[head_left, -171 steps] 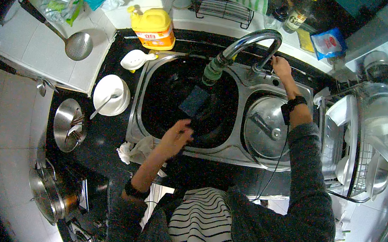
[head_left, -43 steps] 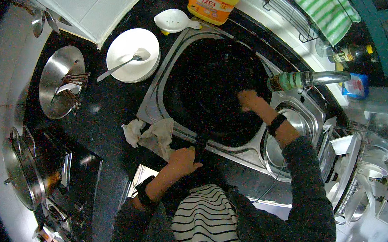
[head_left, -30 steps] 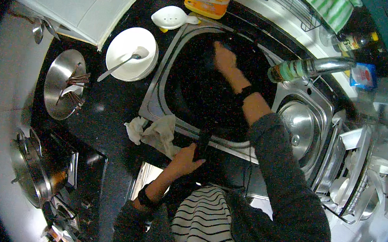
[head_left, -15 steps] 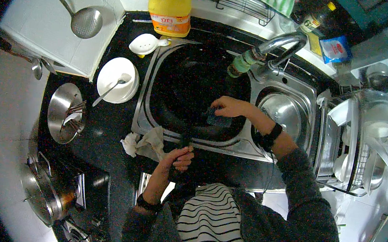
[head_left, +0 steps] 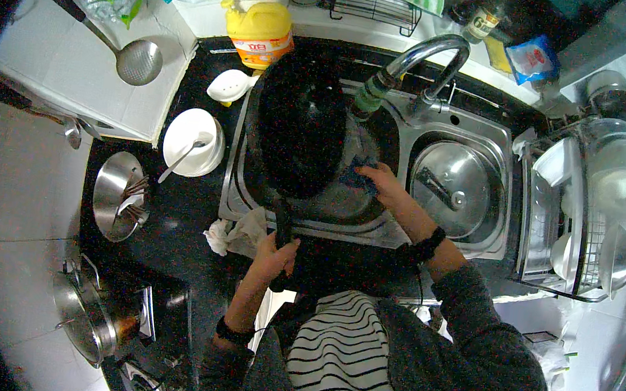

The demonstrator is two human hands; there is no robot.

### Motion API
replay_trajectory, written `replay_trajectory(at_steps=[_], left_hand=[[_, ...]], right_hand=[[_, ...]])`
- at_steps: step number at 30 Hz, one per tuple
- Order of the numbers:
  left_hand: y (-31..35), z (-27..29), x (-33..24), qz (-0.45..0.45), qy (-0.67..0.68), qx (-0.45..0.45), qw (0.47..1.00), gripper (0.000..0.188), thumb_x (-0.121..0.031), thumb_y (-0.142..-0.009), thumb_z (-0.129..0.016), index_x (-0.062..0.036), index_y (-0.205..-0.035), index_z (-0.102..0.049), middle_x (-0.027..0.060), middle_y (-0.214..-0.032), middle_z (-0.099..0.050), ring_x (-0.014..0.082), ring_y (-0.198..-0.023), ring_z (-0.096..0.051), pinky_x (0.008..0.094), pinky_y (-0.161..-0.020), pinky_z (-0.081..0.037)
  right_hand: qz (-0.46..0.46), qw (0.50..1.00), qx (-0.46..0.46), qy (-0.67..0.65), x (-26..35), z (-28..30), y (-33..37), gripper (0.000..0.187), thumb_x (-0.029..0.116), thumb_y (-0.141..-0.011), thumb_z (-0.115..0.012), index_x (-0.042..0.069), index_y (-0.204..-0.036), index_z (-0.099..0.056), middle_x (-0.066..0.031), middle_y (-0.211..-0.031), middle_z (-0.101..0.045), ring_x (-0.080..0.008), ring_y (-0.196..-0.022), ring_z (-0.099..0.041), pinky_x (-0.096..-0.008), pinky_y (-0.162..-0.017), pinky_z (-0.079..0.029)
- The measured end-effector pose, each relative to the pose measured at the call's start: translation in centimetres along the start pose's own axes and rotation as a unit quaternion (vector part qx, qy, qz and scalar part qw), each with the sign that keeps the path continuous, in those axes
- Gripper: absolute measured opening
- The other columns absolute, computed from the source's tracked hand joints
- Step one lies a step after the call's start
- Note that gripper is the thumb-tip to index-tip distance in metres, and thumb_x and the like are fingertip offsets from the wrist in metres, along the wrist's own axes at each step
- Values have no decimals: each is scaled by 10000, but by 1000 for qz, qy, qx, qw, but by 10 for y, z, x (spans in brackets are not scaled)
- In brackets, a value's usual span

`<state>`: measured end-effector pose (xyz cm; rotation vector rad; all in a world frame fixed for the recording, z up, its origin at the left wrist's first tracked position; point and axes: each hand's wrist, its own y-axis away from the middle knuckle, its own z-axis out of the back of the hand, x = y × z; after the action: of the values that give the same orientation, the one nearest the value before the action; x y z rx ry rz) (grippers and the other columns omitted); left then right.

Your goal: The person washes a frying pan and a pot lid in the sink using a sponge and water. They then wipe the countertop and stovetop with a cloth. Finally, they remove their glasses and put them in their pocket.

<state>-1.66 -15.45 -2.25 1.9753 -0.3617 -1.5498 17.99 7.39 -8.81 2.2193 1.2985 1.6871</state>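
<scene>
Now the round, black, long-handled pan (head_left: 301,128) is tipped up over the left part of the large stainless-steel sink basin (head_left: 359,232), whereas a moment earlier it lay flatter across it; bare steel shows on its right. The left hand (head_left: 273,257) curls closed around the handle, forearm angled up from below; the right hand (head_left: 384,184), reaching in from the right, pinches a dark blue pad (head_left: 358,172) just beside the pan; whether they touch, I cannot tell

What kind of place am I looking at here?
A kitchen, quite possibly in a home. There is a double sink with a dark pan held over its left basin, a rack of dishes to the right, and a lidded pot at the lower left.
</scene>
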Motion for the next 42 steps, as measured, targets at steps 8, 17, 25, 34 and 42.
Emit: replay_trajectory(at_steps=[8,17,25,34,42], left_hand=[[1,10,2,-81,-207,-88,971,311,-97,-824,-561,26,-1100,-489,134,-869,-601,214,-713,-592,330,-641,-469],[-1,13,14,-133,-292,-119,940,378,-94,-800,-572,27,-1143,-465,217,-1019,-599,326,-959,-588,372,-820,-449],[-4,12,13,-178,-335,-124,917,300,-113,-809,-576,19,-1068,-501,172,-881,-620,298,-770,-619,369,-670,-483],[-10,17,13,136,97,68,984,236,-247,-909,-504,-114,-724,-442,-38,-537,-376,84,-402,-345,263,-393,-271],[-42,20,57,133,298,320,890,339,-265,-967,-361,-115,-669,-420,-35,-533,-345,95,-386,-320,264,-388,-259]], right_hand=[[117,986,-105,56,-12,-33,11,390,313,-826,-643,-13,-1024,-565,-73,-811,-609,-185,-757,-595,-332,-689,-468],[107,965,-132,198,-18,-30,-13,487,470,-880,-511,86,-593,-428,-11,-532,-415,-122,-448,-348,-301,-452,-279],[143,949,56,275,-28,-27,-3,326,332,-923,-442,43,-858,-577,-67,-538,-477,-186,-423,-432,-355,-439,-363],[220,759,-232,568,80,61,17,247,255,-842,-519,79,-969,-639,-155,-856,-649,-304,-746,-633,-385,-660,-491],[191,668,-392,602,202,184,-53,442,442,-811,-552,48,-982,-656,-232,-914,-624,-371,-876,-602,-437,-795,-477]])
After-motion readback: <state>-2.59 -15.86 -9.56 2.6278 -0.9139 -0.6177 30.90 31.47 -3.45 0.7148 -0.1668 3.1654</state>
